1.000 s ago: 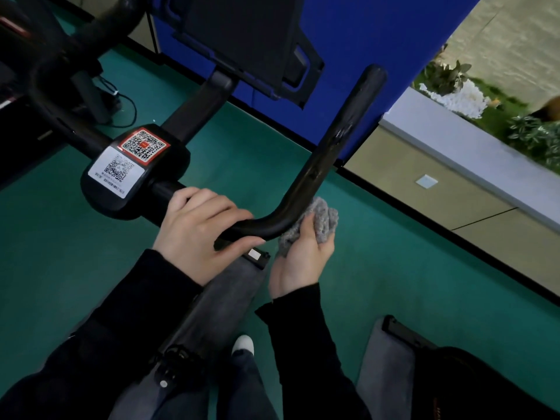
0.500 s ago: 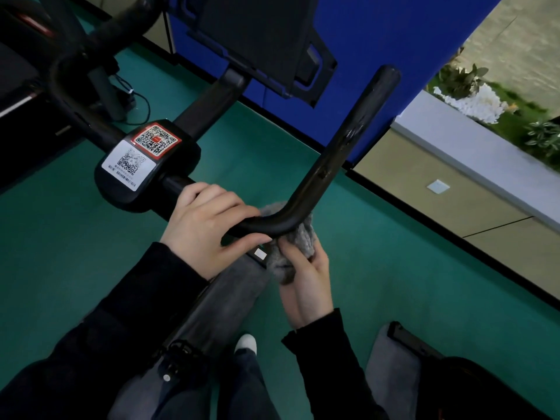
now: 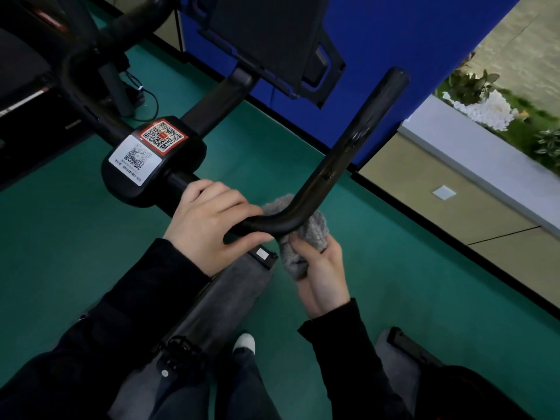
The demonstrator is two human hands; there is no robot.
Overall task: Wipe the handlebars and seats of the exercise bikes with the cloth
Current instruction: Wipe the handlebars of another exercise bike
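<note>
The black handlebar [image 3: 342,159] of an exercise bike bends upward to the right from a central clamp [image 3: 151,159] that carries two QR-code stickers. My left hand [image 3: 209,222] grips the bar just right of the clamp, fingers curled over the top. Beneath the bend, my right hand [image 3: 322,274] holds a fluffy grey cloth [image 3: 306,237] bunched against the bar's underside. The bike's seat is out of sight.
The bike's dark screen [image 3: 266,34] stands ahead before a blue wall [image 3: 409,40]. Green floor [image 3: 394,268] lies all around. The grey frame [image 3: 218,301] runs below my hands. A second bike's dark frame [image 3: 403,347] is at the lower right, other equipment [image 3: 27,71] at the upper left.
My right hand has slid with the cloth from the outer side of the bend to underneath it, turning palm-up. The left hand keeps its grip on the bar.
</note>
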